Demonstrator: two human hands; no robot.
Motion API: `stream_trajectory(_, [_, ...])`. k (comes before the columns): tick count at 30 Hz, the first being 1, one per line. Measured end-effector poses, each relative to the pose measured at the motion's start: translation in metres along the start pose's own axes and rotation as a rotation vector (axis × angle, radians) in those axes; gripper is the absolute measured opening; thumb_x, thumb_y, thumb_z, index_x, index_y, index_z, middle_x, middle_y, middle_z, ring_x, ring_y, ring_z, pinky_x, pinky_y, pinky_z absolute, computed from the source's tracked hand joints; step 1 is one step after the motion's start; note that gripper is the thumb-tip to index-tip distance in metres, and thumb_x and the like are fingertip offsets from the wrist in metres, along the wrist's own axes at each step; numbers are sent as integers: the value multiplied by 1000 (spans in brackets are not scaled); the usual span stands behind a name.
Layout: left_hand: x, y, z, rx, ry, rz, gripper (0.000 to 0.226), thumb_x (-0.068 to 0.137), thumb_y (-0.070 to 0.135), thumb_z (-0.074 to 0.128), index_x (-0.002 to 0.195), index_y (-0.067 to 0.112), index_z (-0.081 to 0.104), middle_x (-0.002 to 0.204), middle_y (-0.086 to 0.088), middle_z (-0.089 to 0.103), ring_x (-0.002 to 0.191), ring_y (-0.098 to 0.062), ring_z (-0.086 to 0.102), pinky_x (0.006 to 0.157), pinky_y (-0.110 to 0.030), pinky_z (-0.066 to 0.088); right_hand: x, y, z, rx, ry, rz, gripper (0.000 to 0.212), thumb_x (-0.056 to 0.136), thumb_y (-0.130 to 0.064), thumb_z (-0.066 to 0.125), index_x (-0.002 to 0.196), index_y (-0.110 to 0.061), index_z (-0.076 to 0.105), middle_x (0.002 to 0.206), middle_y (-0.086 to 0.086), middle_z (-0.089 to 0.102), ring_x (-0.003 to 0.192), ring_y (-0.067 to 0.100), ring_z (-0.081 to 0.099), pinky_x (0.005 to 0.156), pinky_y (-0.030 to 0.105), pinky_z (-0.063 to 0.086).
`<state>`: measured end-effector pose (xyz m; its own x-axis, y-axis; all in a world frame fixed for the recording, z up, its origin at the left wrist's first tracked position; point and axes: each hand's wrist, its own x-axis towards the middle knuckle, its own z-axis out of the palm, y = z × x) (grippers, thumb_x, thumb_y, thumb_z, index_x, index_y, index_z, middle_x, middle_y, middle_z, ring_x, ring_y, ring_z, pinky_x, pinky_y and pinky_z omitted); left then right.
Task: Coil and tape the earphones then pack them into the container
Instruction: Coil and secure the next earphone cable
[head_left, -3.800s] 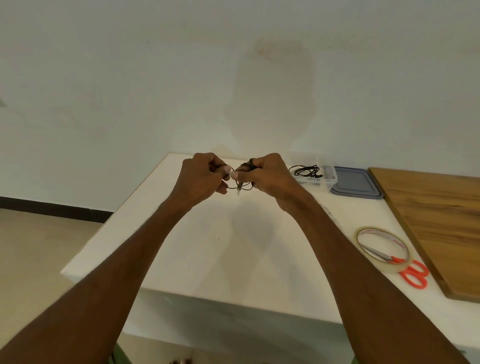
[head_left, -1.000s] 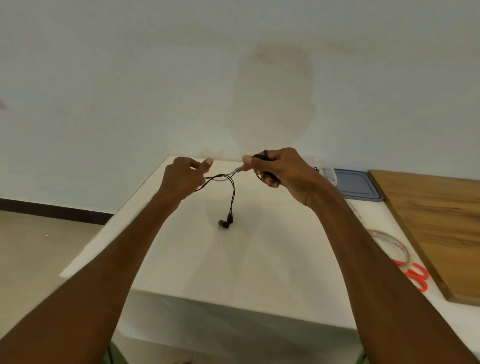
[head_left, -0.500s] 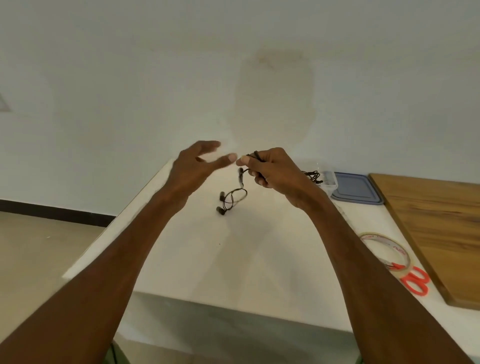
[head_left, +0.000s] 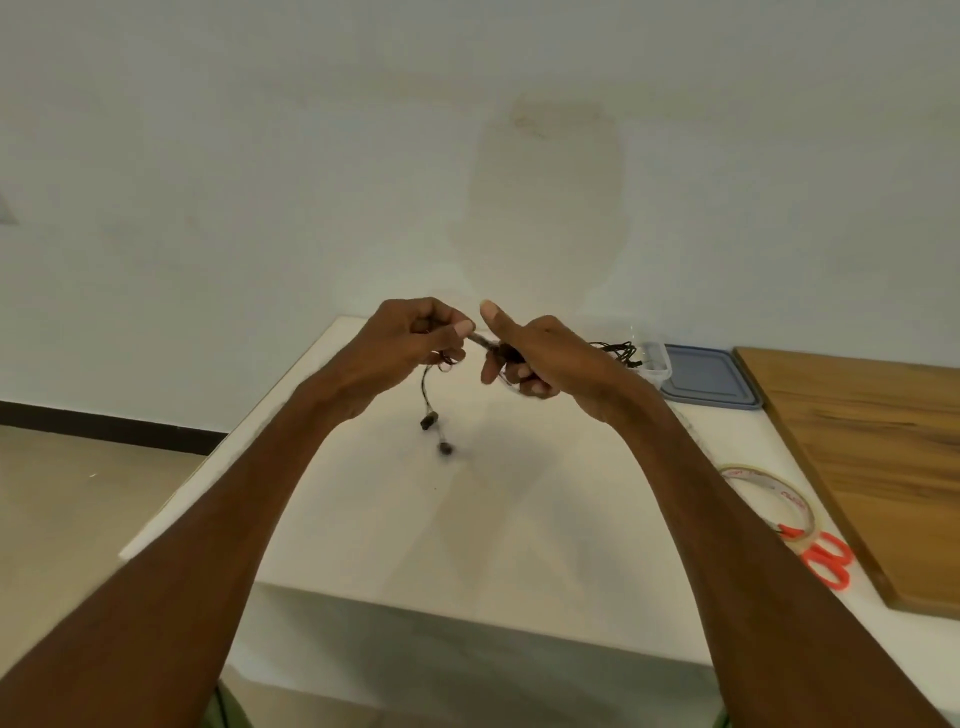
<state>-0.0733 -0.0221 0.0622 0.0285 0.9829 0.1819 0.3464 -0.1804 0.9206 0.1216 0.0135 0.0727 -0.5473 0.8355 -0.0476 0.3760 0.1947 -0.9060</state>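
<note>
Dangling over the table (head_left: 467, 519) middle, earphones (head_left: 429, 415) clamped in fingers (head_left: 460, 328) of left hand (head_left: 410, 338) and right hand (head_left: 545, 353)

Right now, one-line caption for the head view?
Left hand and right hand hold black earphones above the white table.

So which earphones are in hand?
The earphones held between left hand and right hand, earbuds dangling over the table. The other earphones lie tangled in the container beside the lid.
</note>
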Motion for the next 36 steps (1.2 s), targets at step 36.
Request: stream_trajectory(36, [-9, -4, 26, 114, 157, -179, 46, 97, 61, 39, 78, 27, 64, 60, 16, 60, 49, -3, 44, 43, -17, 34, 2, -14, 4, 871, -226, -43, 39, 104, -36, 38, 76, -12, 50, 52, -4, 37, 37, 7, 29, 42, 21, 21])
